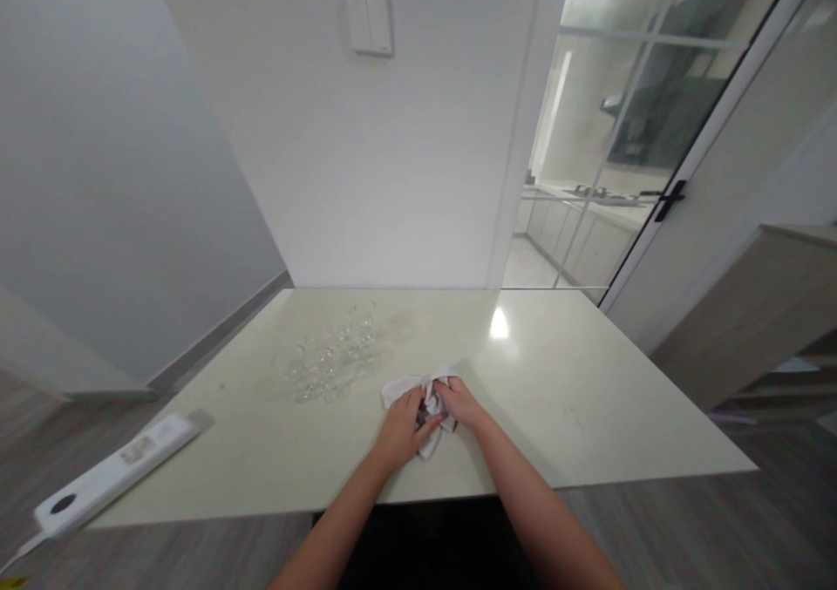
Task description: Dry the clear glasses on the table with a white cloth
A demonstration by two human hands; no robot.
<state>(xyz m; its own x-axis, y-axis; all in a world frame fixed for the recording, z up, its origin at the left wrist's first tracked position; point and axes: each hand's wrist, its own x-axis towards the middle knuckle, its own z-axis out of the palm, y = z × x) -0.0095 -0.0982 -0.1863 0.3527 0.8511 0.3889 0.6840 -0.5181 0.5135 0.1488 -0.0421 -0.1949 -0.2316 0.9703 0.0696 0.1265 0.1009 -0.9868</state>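
My left hand point(400, 429) and my right hand point(459, 401) meet above the near middle of a pale table point(588, 398). Both are closed on a white cloth point(400, 389) bunched between them. A small dark thing shows between the fingers inside the cloth; I cannot make out what it is. Just left of and beyond the cloth, several clear glasses point(330, 359) stand in a cluster on the table.
A long white device point(111, 477) with a dark oval spot sticks out over the table's left front corner. A white wall with a switch plate point(370, 21) stands behind the table. A glass door point(628, 137) with a black handle is at the right.
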